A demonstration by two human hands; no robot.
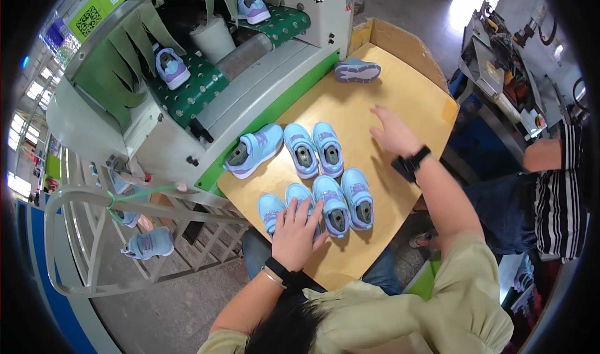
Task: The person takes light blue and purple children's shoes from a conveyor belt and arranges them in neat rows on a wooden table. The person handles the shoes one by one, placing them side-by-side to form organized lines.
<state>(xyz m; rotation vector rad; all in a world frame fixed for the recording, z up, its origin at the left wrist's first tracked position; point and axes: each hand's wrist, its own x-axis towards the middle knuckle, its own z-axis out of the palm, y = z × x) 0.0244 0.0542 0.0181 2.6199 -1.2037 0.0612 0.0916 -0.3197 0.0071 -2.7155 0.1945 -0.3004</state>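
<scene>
Several light blue children's shoes with lilac trim stand on the wooden table (325,260). My left hand (297,235) is open, its fingers spread over a blue shoe (299,193) in the near row and partly covering the shoe (270,209) at its left. I cannot tell how firmly it touches them. Beside it stand two more shoes, one in the middle (331,198) and one at the right end (356,194). My right hand (395,132) hangs open and holds nothing. Farther off, a shoe (357,71) lies on its side, its grey-lilac sole showing.
Left of the table is a machine with a green perforated conveyor (203,91), strip curtains and shoes (172,69) on it. A metal rack (94,241) holds a shoe (150,243). Cardboard (406,44) edges the table's far side. A person (562,185) sits at the right.
</scene>
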